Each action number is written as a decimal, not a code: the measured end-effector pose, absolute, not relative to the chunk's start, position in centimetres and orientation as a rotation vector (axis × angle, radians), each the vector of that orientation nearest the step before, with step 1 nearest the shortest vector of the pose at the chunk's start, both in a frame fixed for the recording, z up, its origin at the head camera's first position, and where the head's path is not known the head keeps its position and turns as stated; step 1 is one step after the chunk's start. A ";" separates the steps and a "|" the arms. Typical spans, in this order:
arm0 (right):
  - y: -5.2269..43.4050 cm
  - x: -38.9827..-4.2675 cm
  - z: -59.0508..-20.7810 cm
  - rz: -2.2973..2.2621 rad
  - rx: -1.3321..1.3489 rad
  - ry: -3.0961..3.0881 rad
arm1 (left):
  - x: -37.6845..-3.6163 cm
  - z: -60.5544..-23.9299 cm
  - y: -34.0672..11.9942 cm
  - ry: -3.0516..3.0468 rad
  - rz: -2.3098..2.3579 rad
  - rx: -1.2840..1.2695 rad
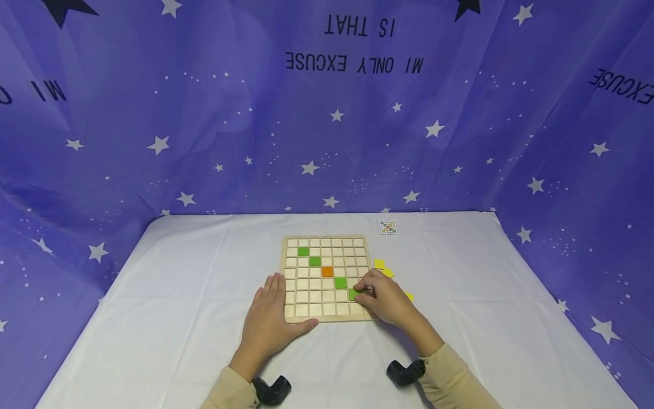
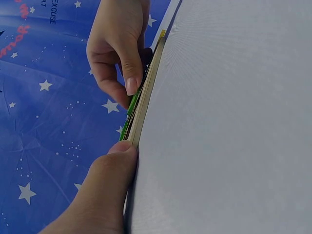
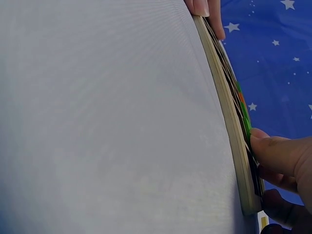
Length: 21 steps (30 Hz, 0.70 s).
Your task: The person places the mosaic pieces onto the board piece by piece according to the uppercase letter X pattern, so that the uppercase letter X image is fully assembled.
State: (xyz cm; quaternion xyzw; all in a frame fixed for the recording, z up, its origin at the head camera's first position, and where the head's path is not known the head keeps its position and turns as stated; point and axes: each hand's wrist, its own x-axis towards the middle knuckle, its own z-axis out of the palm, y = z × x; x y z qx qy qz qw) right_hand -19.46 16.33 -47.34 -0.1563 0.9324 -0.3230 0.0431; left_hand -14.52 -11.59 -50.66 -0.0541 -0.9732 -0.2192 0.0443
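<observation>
A shallow wooden grid board [image 1: 290,278] lay flat on a white-covered table [image 1: 179,295], its square cells holding pale wooden blanks. Five cells along a diagonal running from the far left toward the near right held coloured tiles. Counted from the far end, these were a green tile [image 1: 304,251], a second green tile [image 1: 314,261], a single orange tile [image 1: 327,271], a third green tile [image 1: 340,282], and a fourth green tile [image 1: 353,294], which sat in the second row from the near edge, close to the board's right side.

The right hand [image 1: 385,298] rested over the board's near right corner with its fingers bent, the fingertips pinching that fourth green tile at its cell. The left hand [image 1: 268,318] lay flat and relaxed against the board's near left corner, fingers straight along the left edge and the thumb [image 2: 122,148] pressed on the near rim, holding nothing.

Just beside the board's right edge lay loose yellow tiles [image 1: 379,263]; three could be made out, and the right hand hid any others. A small printed pattern card [image 1: 388,226] lay farther back on the table, apart from the board. A blue star-printed cloth [image 1: 153,113] hung behind and around the table.
</observation>
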 end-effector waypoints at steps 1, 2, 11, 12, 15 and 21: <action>16.3 -19.4 -47.3 -0.987 -0.480 2.851 | -14.5 -50.6 -11.6 -2.974 -0.670 -0.164; 16.3 -19.4 -47.3 -0.988 -0.484 2.850 | -14.5 -50.6 -11.6 -2.974 -0.670 -0.164; 16.4 -19.2 -47.3 -0.955 -0.518 2.883 | -14.5 -50.5 -11.6 -2.973 -0.673 -0.165; 16.5 -19.2 -47.3 -0.952 -0.530 2.885 | -14.5 -50.4 -11.6 -2.972 -0.672 -0.165; 16.9 -19.2 -47.2 -0.971 -0.548 2.892 | -14.4 -50.4 -11.6 -2.966 -0.672 -0.166; 18.2 -20.7 -47.1 -1.028 -0.438 3.021 | -14.4 -50.5 -11.7 -2.948 -0.667 -0.178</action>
